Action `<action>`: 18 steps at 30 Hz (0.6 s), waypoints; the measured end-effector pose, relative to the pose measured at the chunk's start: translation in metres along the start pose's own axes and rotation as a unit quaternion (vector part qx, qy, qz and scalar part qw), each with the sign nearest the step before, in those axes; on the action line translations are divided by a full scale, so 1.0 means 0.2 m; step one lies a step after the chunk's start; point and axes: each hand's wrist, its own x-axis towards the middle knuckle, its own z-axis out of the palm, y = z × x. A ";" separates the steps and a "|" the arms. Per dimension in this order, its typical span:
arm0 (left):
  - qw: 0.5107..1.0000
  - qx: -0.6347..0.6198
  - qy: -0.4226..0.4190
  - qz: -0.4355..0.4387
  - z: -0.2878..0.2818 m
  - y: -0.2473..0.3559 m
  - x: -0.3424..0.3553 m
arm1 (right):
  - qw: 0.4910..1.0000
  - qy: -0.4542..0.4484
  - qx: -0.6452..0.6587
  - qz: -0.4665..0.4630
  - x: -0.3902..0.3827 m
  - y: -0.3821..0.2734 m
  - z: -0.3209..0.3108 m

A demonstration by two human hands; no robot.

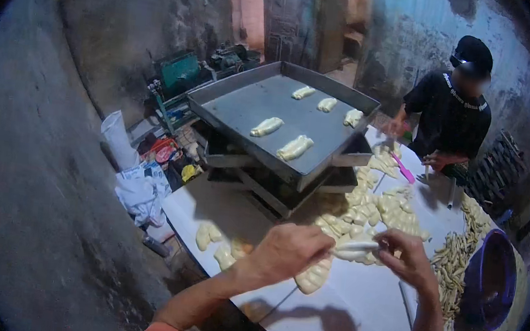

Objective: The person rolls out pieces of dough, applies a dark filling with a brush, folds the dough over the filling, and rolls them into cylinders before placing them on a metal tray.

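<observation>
A pale, glossy strip of dough (357,246) is stretched between my two hands above the white table (348,297). Closed round its left end is my left hand (292,249). The fingers of my right hand (405,254) pinch the other end. Just beyond and below lie many soft dough pieces (364,205), crowded together. A few smaller dough lumps (208,236) rest by the table's left edge. Left of the dough stands a stack of metal trays; the top tray (239,104) holds several rolled dough pieces (295,147), set apart from each other.
Across the table a co-worker (454,114) in black stands with both hands over it, near a pink spatula-like tool (403,168). At right are thin yellowish strips (452,263) and a purple basin (509,275). Machinery (181,73) and a white sack (117,137) stand left.
</observation>
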 end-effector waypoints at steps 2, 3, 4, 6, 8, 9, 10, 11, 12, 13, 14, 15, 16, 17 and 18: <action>0.998 0.053 0.021 -0.025 -0.25 -0.18 0.06 | 0.993 0.011 -0.065 -0.095 0.38 -0.13 0.02; 0.996 0.072 0.026 -0.046 -0.36 -0.29 0.10 | 0.994 0.003 -0.049 -0.093 0.58 -0.17 0.05; 0.994 0.091 0.042 -0.042 -0.47 -0.41 0.13 | 0.984 0.030 -0.040 -0.171 0.78 -0.19 0.08; 0.988 0.129 0.066 -0.062 -0.64 -0.63 0.17 | 0.992 -0.034 -0.050 -0.110 1.14 -0.36 0.12; 0.984 0.128 0.070 -0.104 -0.76 -0.84 0.22 | 0.975 -0.030 -0.152 -0.162 1.52 -0.42 0.20; 0.985 0.125 0.069 -0.101 -0.79 -0.96 0.25 | 0.974 -0.041 -0.126 -0.186 1.68 -0.43 0.25; 0.979 0.151 0.072 -0.116 -0.81 -1.06 0.28 | 0.975 -0.056 -0.107 -0.187 1.84 -0.42 0.29; 0.969 0.185 0.077 -0.142 -0.85 -1.15 0.27 | 0.973 -0.081 -0.134 -0.171 1.97 -0.48 0.36; 0.968 0.204 0.086 -0.117 -0.87 -1.23 0.30 | 0.966 -0.101 -0.153 -0.181 2.11 -0.46 0.42; 0.970 0.199 0.088 -0.107 -0.87 -1.29 0.34 | 0.960 -0.115 -0.175 -0.187 2.21 -0.41 0.46; 0.960 0.223 0.009 -0.172 -0.87 -1.38 0.34 | 0.960 -0.116 -0.174 -0.188 2.31 -0.36 0.54; 0.941 0.241 -0.071 -0.229 -0.87 -1.45 0.37 | 0.954 -0.136 -0.203 -0.172 2.38 -0.29 0.59; 0.930 0.203 -0.133 -0.276 -0.90 -1.51 0.37 | 0.947 -0.160 -0.229 -0.161 2.43 -0.28 0.65; 0.918 0.209 -0.157 -0.297 -0.90 -1.56 0.38 | 0.929 -0.161 -0.288 -0.170 2.45 -0.26 0.68; 0.918 0.222 -0.160 -0.288 -0.91 -1.60 0.38 | 0.931 -0.162 -0.290 -0.148 2.47 -0.23 0.69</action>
